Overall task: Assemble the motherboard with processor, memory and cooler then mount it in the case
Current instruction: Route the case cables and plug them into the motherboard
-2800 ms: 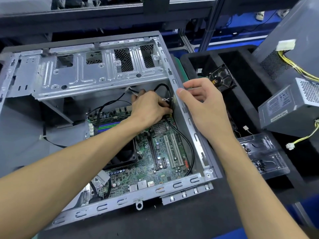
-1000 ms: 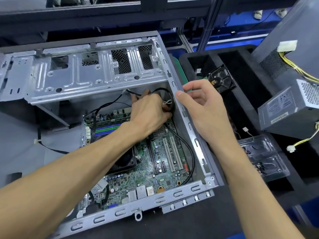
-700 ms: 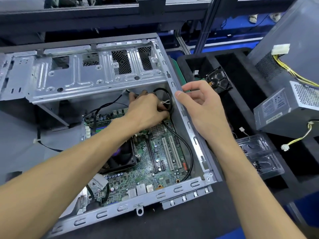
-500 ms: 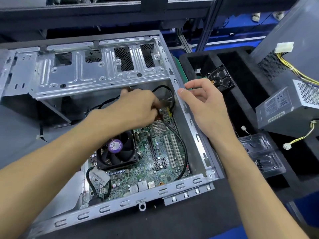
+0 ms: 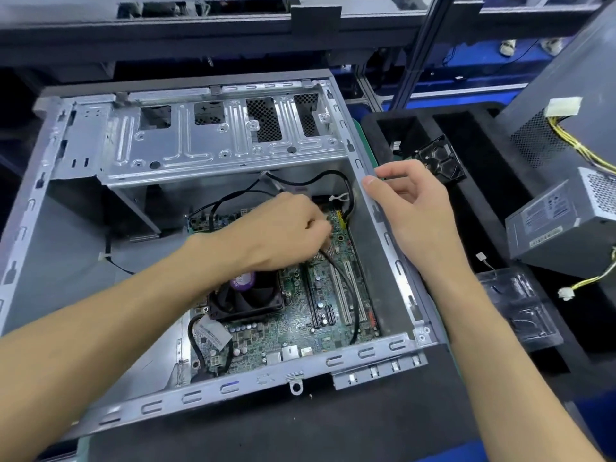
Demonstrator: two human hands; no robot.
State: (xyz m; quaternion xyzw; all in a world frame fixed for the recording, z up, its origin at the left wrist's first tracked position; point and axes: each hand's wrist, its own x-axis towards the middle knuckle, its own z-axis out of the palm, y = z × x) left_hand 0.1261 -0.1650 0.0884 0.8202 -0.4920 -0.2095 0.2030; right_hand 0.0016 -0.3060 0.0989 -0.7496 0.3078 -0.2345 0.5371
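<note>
Head view looks down into the open case (image 5: 393,241), where the motherboard (image 5: 333,315) lies flat on the floor of the case with its black cooler (image 5: 246,300) fitted, partly under the left wrist. Reaching in over the board, the left hand (image 5: 283,231) has its fingers curled down and pinching a black cable (image 5: 346,285) that runs along the white slots toward the near edge, while the right hand (image 5: 413,208) rests on the case's right rim, thumb pressed to the metal edge and fingers loosely bent, closed round nothing. To the right, a power supply (image 5: 563,221) with yellow wires sits apart from the case, beside a black foam tray (image 5: 473,228).
</note>
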